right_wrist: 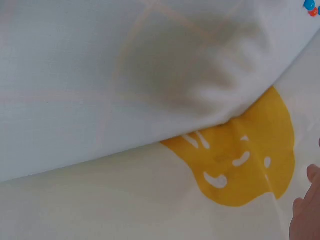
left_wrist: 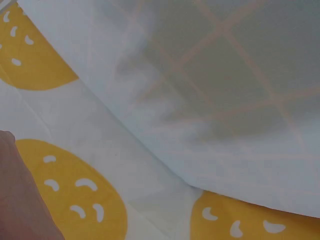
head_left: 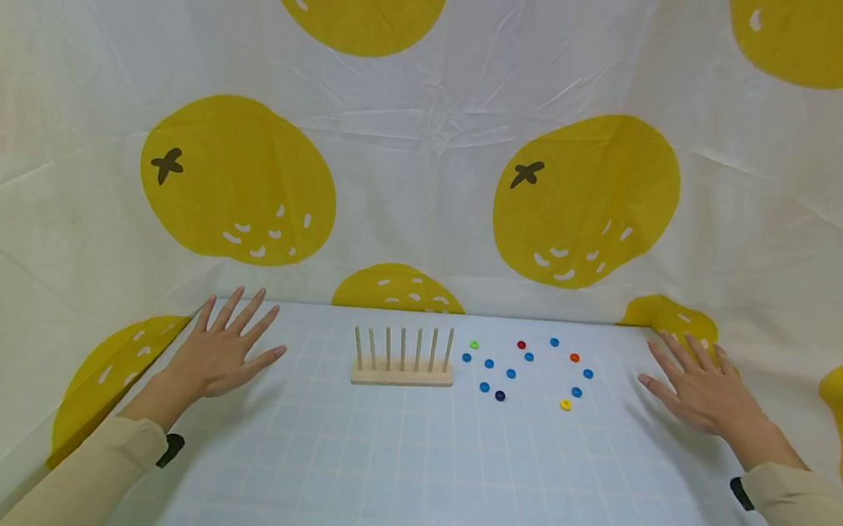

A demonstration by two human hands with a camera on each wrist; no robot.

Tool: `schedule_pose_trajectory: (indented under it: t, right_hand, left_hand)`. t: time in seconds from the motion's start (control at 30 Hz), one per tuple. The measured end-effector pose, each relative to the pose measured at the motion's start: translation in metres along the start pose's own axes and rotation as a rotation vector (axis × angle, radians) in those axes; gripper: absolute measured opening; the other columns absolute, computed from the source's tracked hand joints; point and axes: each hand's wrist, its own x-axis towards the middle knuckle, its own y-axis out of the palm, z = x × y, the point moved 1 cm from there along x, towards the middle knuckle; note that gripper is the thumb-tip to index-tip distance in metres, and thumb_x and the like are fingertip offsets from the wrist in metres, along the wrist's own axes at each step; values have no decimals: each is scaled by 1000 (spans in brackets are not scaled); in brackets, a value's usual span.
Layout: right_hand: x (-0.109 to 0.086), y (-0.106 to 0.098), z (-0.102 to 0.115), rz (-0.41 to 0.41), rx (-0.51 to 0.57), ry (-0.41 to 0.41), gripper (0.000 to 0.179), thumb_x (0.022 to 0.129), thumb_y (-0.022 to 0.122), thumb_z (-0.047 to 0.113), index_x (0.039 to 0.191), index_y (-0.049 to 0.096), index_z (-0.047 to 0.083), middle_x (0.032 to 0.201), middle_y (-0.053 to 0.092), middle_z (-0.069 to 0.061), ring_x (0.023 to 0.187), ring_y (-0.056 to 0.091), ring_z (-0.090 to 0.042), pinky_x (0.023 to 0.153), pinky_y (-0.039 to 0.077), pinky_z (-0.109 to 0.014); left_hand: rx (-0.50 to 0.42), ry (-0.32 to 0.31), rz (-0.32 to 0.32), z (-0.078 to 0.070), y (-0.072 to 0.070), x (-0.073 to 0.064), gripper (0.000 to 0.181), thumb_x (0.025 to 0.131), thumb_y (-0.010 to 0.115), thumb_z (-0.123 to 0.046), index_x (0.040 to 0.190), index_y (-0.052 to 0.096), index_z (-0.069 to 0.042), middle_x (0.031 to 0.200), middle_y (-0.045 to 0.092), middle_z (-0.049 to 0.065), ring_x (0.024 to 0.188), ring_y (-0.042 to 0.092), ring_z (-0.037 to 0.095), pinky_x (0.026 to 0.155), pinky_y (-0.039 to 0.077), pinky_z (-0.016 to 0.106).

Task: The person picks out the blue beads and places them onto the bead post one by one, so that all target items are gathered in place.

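My left hand (head_left: 220, 354) hovers over the left side of the table, its fingers straight and spread, holding nothing. Over the right side, my right hand (head_left: 704, 390) is spread the same way and holds nothing. Between them stands a wooden rack (head_left: 402, 374) with a row of several upright pegs; no ring shows on any peg. Right of the rack lie small rings: several blue rings (head_left: 511, 374), a green ring (head_left: 474, 345), a dark purple ring (head_left: 500, 396), a yellow ring (head_left: 565, 405), a red ring (head_left: 522, 344) and an orange-red ring (head_left: 574, 357).
A pale blue checked cloth (head_left: 403, 470) covers the table. White fabric (head_left: 426, 205) printed with large yellow fruits hangs behind and at both sides. Hand shadows fall on the cloth in both wrist views. A dark band (head_left: 170, 450) shows at the left cuff.
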Motion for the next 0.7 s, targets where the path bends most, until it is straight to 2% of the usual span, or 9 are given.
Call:
schedule_pose_trajectory:
  t: [0.3,0.5,0.7]
  right_hand:
    - [1,0,3,-12,-26,-5,84,104,37,63,164,15,8,167,7,-25,149,5,-54,115,-12,-68]
    - [0,0,4,-16,-26,-8,83,104,37,63,163,18,7,167,9,-26,149,6,-54,116,-11,-68]
    - [0,1,5,-13,-18,-4,84,104,38,63,163,15,8,167,9,-26,149,5,-54,115,-10,-69]
  left_hand:
    - [-2,-12,10,-1,-2,-2,82,102,39,-65,162,27,-12,171,6,15,155,1,45,118,-9,66]
    - [-5,-8,22,-1,1,-4,82,102,40,-65,163,26,-12,171,5,16,154,1,46,117,-11,65]
    - [7,-9,18,-2,3,-1,83,101,39,-67,163,26,-12,171,6,15,155,0,45,118,-9,65]
